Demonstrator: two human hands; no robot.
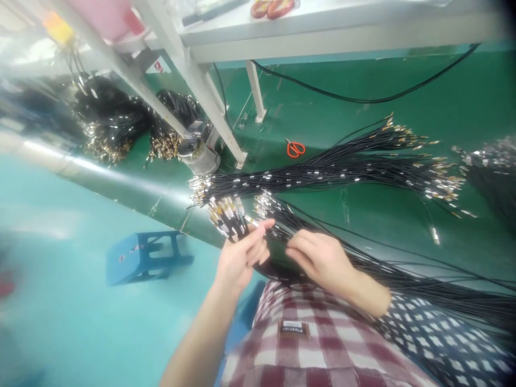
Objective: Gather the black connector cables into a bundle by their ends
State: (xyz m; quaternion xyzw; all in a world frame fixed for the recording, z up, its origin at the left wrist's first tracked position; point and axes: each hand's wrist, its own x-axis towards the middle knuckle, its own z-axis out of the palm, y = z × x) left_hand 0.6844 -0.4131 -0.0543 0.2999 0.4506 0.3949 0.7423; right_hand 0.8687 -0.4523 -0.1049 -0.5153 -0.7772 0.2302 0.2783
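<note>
My left hand [244,255] is closed around a bunch of black cables [229,217], whose silver and gold connector ends stand up above the fist. The thumb and index finger point to the right. Just right of it, my right hand [322,260] has its fingers pinched together; whatever they hold is hidden. Under and beside the right hand runs a loose bundle of black cables [387,269], its silver ends near my left hand. Farther back, a thick bundle of black cables [298,177] lies across the green work surface [363,118], with metal ends on both sides.
Orange-handled scissors [295,149] lie behind the thick bundle. A silver, round device [199,156] stands by the white shelf legs [229,134]. More cable heaps [108,123] sit at the back left. A blue stool [141,258] is on the floor to the left.
</note>
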